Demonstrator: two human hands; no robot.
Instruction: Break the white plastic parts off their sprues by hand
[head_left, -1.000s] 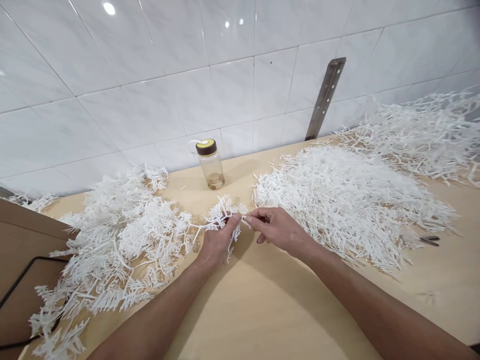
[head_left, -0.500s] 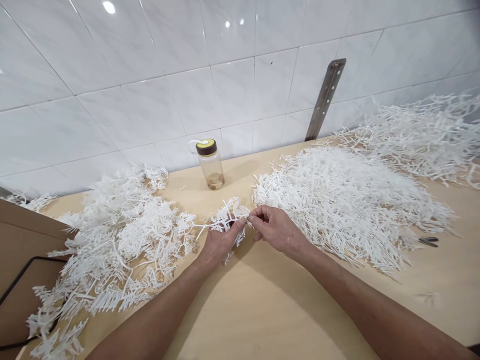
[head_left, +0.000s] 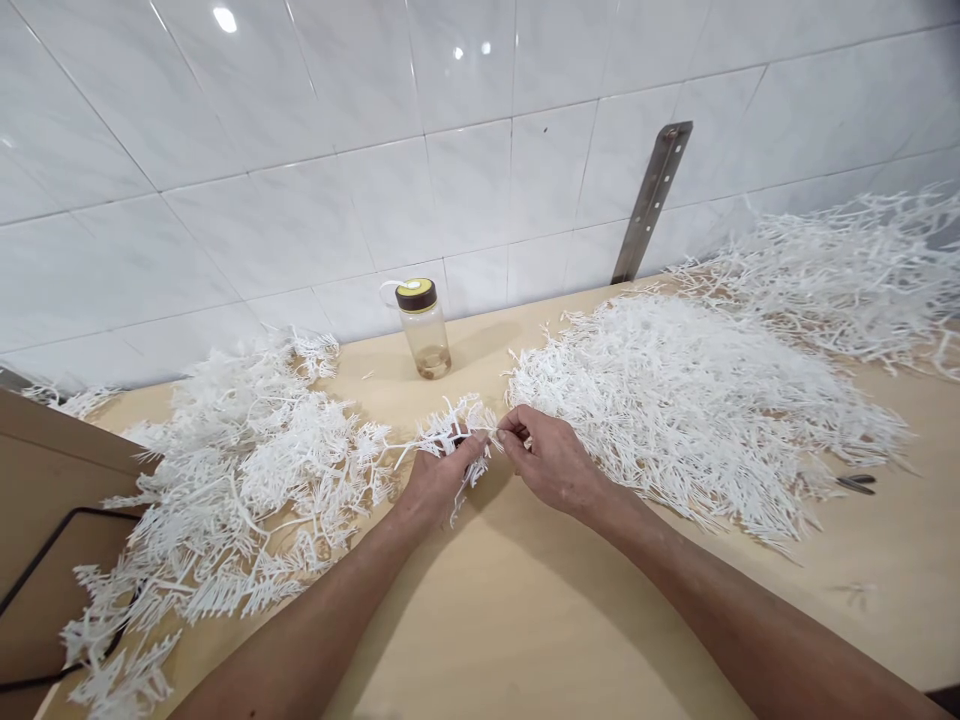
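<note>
1. We see the tabletop (head_left: 517, 620) meeting the tiled wall (head_left: 465, 190) at its far edge; its surface spreads open between our forearms.
2. A left pile (head_left: 292, 460) and right pile (head_left: 697, 400) of white strands bound our working room.
3. Between them, our left hand (head_left: 442, 480) closes around a white sprig (head_left: 466, 412); our right hand (head_left: 551, 460) pinches its tip.
4. Beyond, our capped clear bottle (head_left: 425, 328) holds something brownish at the bottom.

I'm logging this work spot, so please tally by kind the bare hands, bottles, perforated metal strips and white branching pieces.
Left hand and right hand: 2
Bottle: 1
Perforated metal strip: 1
White branching pieces: too many and tangled to count
Total, without the white pieces: 4
</note>
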